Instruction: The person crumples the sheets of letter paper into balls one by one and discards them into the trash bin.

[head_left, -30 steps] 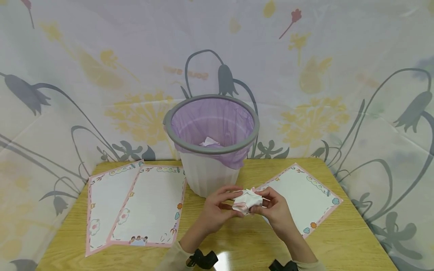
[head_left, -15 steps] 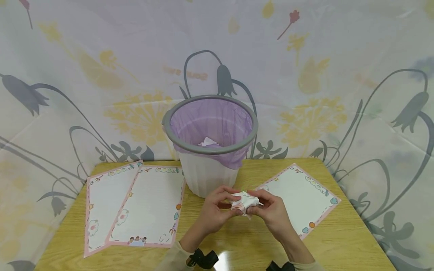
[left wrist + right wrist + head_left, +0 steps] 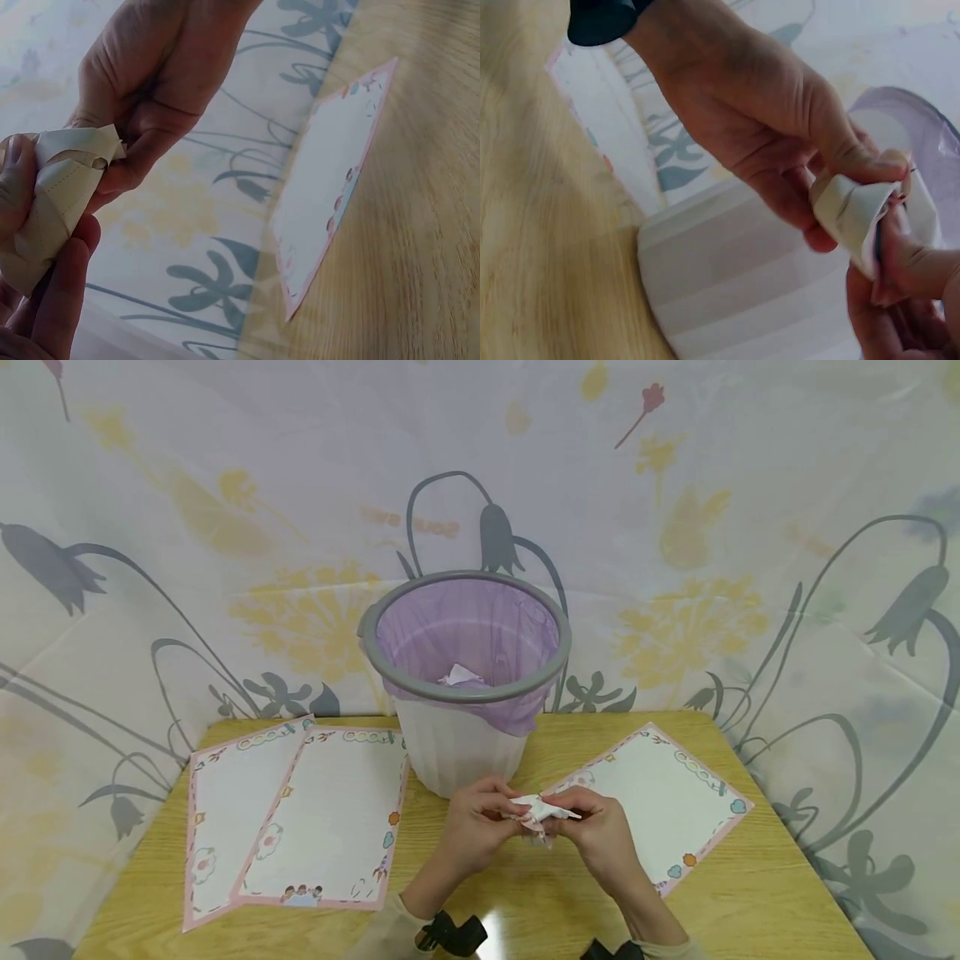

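A crumpled sheet of white paper with pink edging (image 3: pixel 542 811) is held between both hands, low in front of the bin. My left hand (image 3: pixel 474 828) pinches its left side, thumb toward me and fingers behind. On the right side my right hand (image 3: pixel 602 837) grips it the same way. Up close in the left wrist view the crumpled paper (image 3: pixel 64 187) shows folds and a dashed printed line. The right wrist view has fingers of both hands pressing into the folded paper (image 3: pixel 853 212). Parts of the paper are hidden behind the fingers.
Behind the hands stands a white bin (image 3: pixel 461 747) with a grey rim and purple liner; white crumpled paper (image 3: pixel 462 675) lies inside. Two pink-bordered sheets overlap at left, the upper sheet (image 3: pixel 330 818) nearer the bin. Another bordered sheet (image 3: pixel 660 802) lies right on the wooden table (image 3: pixel 765 893).
Both hands stay in front of the bin and keep hold of the paper. Their fingers have shifted, and the paper has turned and looks flatter, with a piece hanging below.
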`<state>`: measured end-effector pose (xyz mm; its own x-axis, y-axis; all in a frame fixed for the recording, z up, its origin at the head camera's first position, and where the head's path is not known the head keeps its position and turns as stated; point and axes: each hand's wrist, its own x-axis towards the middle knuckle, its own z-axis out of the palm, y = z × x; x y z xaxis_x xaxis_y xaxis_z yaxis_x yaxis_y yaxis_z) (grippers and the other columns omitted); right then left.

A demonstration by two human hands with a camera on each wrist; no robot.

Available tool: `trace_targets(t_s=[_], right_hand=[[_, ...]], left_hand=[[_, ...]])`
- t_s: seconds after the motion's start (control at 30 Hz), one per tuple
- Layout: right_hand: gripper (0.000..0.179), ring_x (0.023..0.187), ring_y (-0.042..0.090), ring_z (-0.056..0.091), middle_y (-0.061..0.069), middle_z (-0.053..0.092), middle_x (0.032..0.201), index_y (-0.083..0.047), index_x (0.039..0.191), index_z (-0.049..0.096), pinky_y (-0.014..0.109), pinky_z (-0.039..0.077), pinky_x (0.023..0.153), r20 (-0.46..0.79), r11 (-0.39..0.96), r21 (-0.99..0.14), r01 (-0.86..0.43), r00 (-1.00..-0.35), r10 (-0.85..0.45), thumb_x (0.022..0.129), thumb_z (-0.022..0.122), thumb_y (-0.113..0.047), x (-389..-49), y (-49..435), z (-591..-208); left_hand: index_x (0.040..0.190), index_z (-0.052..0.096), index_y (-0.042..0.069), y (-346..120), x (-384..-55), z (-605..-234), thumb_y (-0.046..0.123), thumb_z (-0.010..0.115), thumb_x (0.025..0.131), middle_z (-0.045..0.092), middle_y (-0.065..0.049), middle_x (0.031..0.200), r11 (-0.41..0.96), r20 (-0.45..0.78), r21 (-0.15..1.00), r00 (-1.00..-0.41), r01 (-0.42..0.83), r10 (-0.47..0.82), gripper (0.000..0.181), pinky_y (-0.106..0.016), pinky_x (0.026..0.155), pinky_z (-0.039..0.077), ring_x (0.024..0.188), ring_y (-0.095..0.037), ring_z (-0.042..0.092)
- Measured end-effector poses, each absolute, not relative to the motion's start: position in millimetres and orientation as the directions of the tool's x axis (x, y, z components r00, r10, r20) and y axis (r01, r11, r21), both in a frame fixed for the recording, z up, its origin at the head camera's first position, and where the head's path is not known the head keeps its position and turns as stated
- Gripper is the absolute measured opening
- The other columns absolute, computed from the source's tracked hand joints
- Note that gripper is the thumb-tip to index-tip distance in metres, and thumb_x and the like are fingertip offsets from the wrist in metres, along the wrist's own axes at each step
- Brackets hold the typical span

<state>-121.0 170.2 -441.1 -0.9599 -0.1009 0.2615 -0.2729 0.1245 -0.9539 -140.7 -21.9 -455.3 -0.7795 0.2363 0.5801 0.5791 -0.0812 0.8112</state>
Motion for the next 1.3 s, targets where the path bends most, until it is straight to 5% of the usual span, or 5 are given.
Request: trace_targets(t_s=[0.33, 0.6, 0.97, 1.2, 1.3], right_hand=[[0.041, 0.101, 0.016, 0.065, 0.02, 0.063, 0.116, 0.006, 0.127, 0.064, 0.031, 0.059, 0.077, 0.482, 0.1, -0.843, -0.528, -0.826, -0.293, 0.087, 0.07, 0.01, -120.5, 174.2, -441.8], [0.073, 0.112, 0.016, 0.06, 0.023, 0.058, 0.123, 0.009, 0.133, 0.056, 0.034, 0.055, 0.087, 0.559, 0.086, -0.79, -0.607, -0.771, -0.306, 0.066, 0.085, 0.011, -120.7, 168.7, -445.3], [0.047, 0.099, 0.016, 0.065, 0.018, 0.067, 0.108, 0.012, 0.112, 0.07, 0.021, 0.055, 0.082, 0.699, 0.236, -0.662, -0.712, -0.699, -0.148, 0.067, 0.08, 0.017, -122.4, 153.7, -451.9], [0.039, 0.092, 0.016, 0.067, 0.013, 0.07, 0.102, 0.009, 0.106, 0.074, 0.016, 0.054, 0.072, 0.711, 0.347, -0.632, -0.693, -0.697, -0.099, 0.068, 0.082, 0.014, -124.5, 150.0, -454.8], [0.038, 0.093, 0.016, 0.066, 0.013, 0.069, 0.103, 0.007, 0.107, 0.074, 0.017, 0.055, 0.073, 0.698, 0.345, -0.64, -0.687, -0.707, -0.113, 0.07, 0.082, 0.013, -124.3, 151.2, -454.7]], left_hand=[[0.088, 0.077, -0.002, -20.7, -140.2, -459.1, -0.004, 0.083, 0.076, 0.064, -0.013, 0.09, -0.089, 0.512, 0.859, -0.844, 0.505, 0.159, 0.013, -0.034, 0.066, 0.06, 0.081, -0.016, 0.066], [0.082, 0.074, -0.004, -16.9, -142.7, -458.8, -0.011, 0.081, 0.074, 0.064, -0.015, 0.086, -0.087, 0.552, 0.834, -0.826, 0.545, 0.115, 0.013, -0.037, 0.064, 0.06, 0.08, -0.016, 0.066], [0.075, 0.072, -0.004, -10.4, -126.2, -425.8, -0.011, 0.082, 0.072, 0.065, -0.014, 0.077, -0.027, 0.586, 0.81, -0.81, 0.586, -0.009, 0.012, -0.03, 0.051, 0.055, 0.07, -0.011, 0.063], [0.076, 0.075, -0.001, -3.1, -132.8, -435.1, -0.009, 0.084, 0.07, 0.066, -0.01, 0.073, 0.032, 0.589, 0.807, -0.802, 0.589, -0.096, 0.014, -0.022, 0.045, 0.044, 0.06, -0.003, 0.048], [0.08, 0.076, 0.001, -3.2, -139.0, -446.9, -0.006, 0.085, 0.071, 0.067, -0.009, 0.076, 0.013, 0.568, 0.822, -0.819, 0.569, -0.084, 0.015, -0.023, 0.047, 0.049, 0.062, -0.003, 0.052]])
